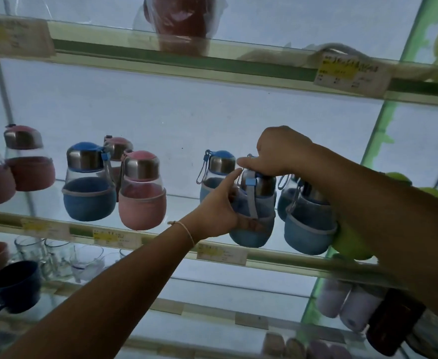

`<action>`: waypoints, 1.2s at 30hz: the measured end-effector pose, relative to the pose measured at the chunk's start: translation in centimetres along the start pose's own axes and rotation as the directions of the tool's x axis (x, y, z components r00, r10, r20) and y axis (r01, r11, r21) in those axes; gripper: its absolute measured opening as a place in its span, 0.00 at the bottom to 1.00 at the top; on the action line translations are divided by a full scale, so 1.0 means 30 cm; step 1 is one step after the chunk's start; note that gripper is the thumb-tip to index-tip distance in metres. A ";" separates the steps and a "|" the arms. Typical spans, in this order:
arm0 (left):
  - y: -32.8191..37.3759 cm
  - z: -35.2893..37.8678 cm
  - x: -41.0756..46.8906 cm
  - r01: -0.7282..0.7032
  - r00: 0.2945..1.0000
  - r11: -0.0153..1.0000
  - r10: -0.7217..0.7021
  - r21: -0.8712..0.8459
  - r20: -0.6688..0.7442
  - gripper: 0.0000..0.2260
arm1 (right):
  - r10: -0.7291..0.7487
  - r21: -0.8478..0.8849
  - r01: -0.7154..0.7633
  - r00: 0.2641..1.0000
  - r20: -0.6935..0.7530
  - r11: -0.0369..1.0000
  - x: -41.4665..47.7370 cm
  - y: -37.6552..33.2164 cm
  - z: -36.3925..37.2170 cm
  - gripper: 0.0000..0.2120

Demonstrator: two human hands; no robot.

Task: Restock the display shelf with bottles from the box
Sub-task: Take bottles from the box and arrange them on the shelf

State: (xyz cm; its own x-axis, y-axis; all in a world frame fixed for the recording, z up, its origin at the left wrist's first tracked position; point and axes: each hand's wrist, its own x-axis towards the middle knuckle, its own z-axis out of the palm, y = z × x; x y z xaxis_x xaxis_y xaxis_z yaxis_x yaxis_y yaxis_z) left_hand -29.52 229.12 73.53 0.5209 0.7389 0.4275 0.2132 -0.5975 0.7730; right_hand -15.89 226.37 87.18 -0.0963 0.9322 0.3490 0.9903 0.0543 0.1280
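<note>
Right now the light-blue sleeved bottle is gripped by both hands at the front edge of the glass display shelf, its base at or just above the pane; whether it already rests there I cannot tell. Its long axis runs nearly upright, steel cap uppermost, leaning slightly. The right hand comes down from above and is closed over the cap, thumb pressed along its near side. The left hand comes from below-left, fingers wrapped round the fabric sleeve, forefinger stretched up toward the cap. So the bottle sits between the hands, right above, left beside.

Just beside it to the right stands another blue bottle, very close, perhaps touching; behind sits a third blue bottle. My judgement: the coming move is a short push back and settle, and the narrow gap to the right neighbour is what it turns on. Further left stand a pink bottle and a dark-blue bottle.
</note>
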 end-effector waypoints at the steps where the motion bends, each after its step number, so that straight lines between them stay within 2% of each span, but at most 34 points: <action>1: -0.006 -0.005 0.004 0.009 1.000 1.000 -0.008 -0.010 0.028 0.51 | -0.021 -0.029 0.022 0.999 0.024 0.999 0.002 0.013 -0.007 0.29; 4: -0.007 -0.012 0.015 0.013 0.996 0.998 -0.008 -0.057 0.085 0.52 | -0.120 -0.034 0.125 0.985 0.125 0.992 -0.015 0.063 -0.048 0.27; 8: -0.008 -0.018 0.034 0.010 0.988 0.992 0.010 -0.124 0.157 0.48 | -0.209 0.264 0.139 0.943 0.258 0.954 -0.047 0.141 -0.089 0.08; 11: -0.014 -0.024 0.041 0.035 0.981 0.988 -0.006 -0.148 0.193 0.45 | -0.256 0.378 0.133 0.920 0.297 0.916 -0.048 0.170 -0.070 0.14; 15: -0.023 -0.016 0.040 0.015 0.980 0.992 0.011 -0.127 0.199 0.39 | -0.233 0.346 0.125 0.927 0.292 0.930 -0.035 0.170 -0.071 0.14; 22: -0.042 0.016 0.032 0.065 0.993 0.984 -0.047 -0.168 0.113 0.49 | -0.206 0.348 0.098 0.935 0.289 0.932 -0.024 0.164 -0.072 0.14; 26: -0.036 0.038 0.031 0.082 0.995 0.987 -0.073 -0.135 0.071 0.49 | -0.193 0.334 0.093 0.941 0.279 0.938 -0.027 0.168 -0.072 0.10; 30: -0.028 0.030 0.030 0.115 0.991 0.974 -0.098 -0.195 0.091 0.47 | -0.191 0.292 0.109 0.944 0.269 0.950 -0.026 0.166 -0.068 0.13; 36: -0.032 0.034 0.037 0.121 0.990 0.974 -0.104 -0.192 0.095 0.46 | -0.188 0.317 0.104 0.950 0.247 0.943 -0.035 0.188 -0.052 0.14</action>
State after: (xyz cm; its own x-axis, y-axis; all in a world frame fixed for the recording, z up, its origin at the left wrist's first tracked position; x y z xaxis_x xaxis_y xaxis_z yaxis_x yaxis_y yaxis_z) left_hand -28.29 230.20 72.80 0.5719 0.7641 0.2983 0.1116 -0.4328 0.8945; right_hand -10.36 225.14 88.98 -0.2529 0.9644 0.0779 0.9554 0.2616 -0.1369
